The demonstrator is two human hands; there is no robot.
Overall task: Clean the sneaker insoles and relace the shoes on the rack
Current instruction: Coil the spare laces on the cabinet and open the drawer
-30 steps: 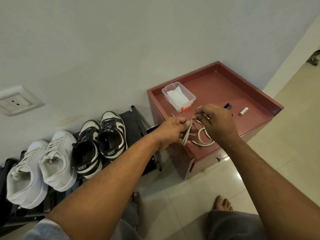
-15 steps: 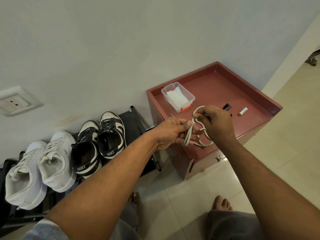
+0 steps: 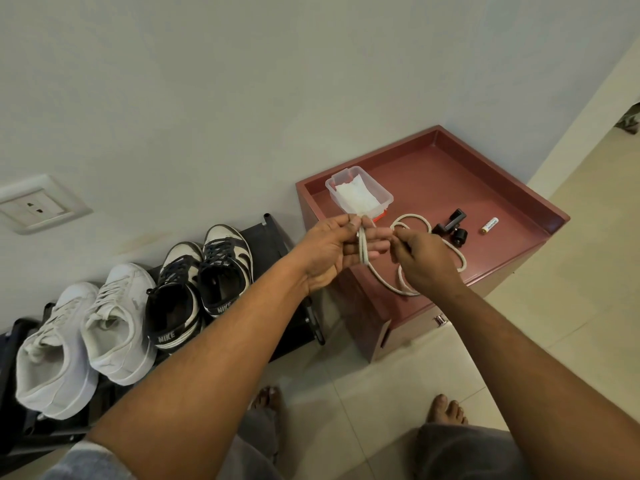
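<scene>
Left hand [image 3: 329, 261] is pinched round doubled strands of the white shoelace [image 3: 414, 218]; 1 strand is pinched by the right hand [image 3: 427, 265], now drawn apart, above the red cabinet top's [image 3: 450, 181] front edge. Untangling is judged underway, relacing not begun.

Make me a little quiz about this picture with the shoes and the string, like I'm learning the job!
1. True or false: the left hand and the right hand both pinch the off-white cord shoelace.
2. Which lies nearest the small yellow-and-white battery on the red-brown cabinet top?
A. the small black clip mount
B. the clear plastic box of white wipes
C. the white wall socket
3. Fill in: the black shoe rack holds ___ sneakers, two white leather sneakers and two black-and-white sneakers.

Key: 1 true; 2 A; 3 four.
</scene>
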